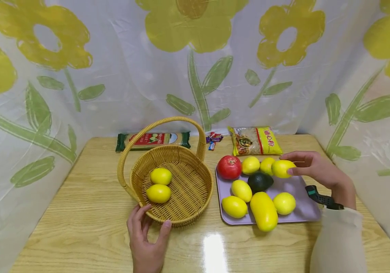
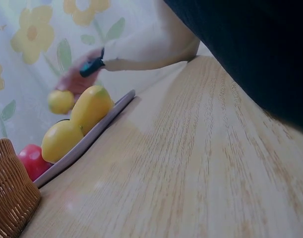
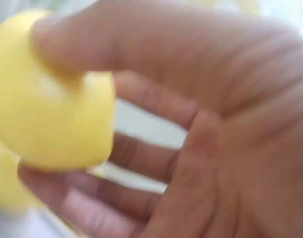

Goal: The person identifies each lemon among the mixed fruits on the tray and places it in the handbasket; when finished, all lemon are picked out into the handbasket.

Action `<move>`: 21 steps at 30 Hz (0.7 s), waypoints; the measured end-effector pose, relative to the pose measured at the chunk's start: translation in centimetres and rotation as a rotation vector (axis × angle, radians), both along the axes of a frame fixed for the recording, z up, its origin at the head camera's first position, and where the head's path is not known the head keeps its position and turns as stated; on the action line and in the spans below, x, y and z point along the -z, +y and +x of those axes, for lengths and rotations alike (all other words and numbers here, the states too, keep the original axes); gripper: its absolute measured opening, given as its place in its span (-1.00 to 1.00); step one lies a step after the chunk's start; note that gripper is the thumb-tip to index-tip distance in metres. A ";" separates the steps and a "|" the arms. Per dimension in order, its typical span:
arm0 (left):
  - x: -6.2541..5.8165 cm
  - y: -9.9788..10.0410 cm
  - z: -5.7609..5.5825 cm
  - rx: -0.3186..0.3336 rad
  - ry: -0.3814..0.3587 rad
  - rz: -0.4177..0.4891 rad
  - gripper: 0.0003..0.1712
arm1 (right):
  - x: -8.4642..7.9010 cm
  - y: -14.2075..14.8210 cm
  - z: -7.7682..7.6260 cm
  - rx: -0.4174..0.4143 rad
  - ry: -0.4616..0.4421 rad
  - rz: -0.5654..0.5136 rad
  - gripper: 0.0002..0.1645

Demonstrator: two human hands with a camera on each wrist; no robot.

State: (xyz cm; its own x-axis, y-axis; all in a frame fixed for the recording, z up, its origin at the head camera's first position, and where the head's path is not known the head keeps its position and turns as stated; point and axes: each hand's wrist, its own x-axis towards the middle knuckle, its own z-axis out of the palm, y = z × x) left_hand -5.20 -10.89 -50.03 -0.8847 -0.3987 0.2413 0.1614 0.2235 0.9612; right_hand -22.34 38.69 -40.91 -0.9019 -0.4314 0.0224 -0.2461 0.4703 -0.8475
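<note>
In the head view, the right hand is at the right side of the frame, over the far right corner of the lilac tray, and its thumb and fingers pinch a yellow lemon. The right wrist view shows the same lemon close and blurred, with the thumb on top and the other fingers under it. The left hand is at the lower middle of the frame; its fingers and thumb lie spread against the near rim of the wicker basket, so this hand touches the basket but is not curled around it. The two hands are well apart. The basket stands left of the tray, its handle is upright, and two lemons lie inside, one just beside the other. On the tray there are more fruits: a red apple at the far left corner, an avocado near the middle, a long yellow mango at the near edge, and several other lemons around them. Behind the basket, at the back edge of the wooden table, lies a green packet. Right of it are some small wrapped candies and a yellow bag of noodles. A curtain with yellow flowers hangs around the table.
</note>
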 end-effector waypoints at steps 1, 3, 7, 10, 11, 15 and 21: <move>0.0 0.0 0.0 0.000 -0.001 0.000 -0.24 | -0.6 -0.8 0.0 -0.022 0.023 -0.024 -0.50; 0.1 0.0 0.0 -0.001 -0.003 -0.002 -0.24 | -1.9 -2.9 0.0 -0.086 0.055 -0.064 -0.49; 0.0 -0.1 0.0 0.003 -0.008 -0.001 -0.25 | -3.5 -8.3 0.0 -0.251 0.060 -0.135 -0.46; 0.0 -0.1 0.0 0.007 -0.014 0.002 -0.25 | -3.6 -12.7 0.0 -0.400 0.026 -0.172 -0.46; -0.1 -0.1 0.0 0.008 -0.016 0.003 -0.25 | -3.5 -14.1 0.0 -0.440 0.014 -0.172 -0.46; -0.2 -0.1 0.0 0.009 -0.024 0.003 -0.25 | -2.8 -19.2 0.9 -0.514 -0.009 -0.106 -0.47; -0.3 0.0 0.1 0.009 -0.035 -0.003 -0.26 | -1.9 -24.5 2.9 -0.449 0.232 0.142 -0.46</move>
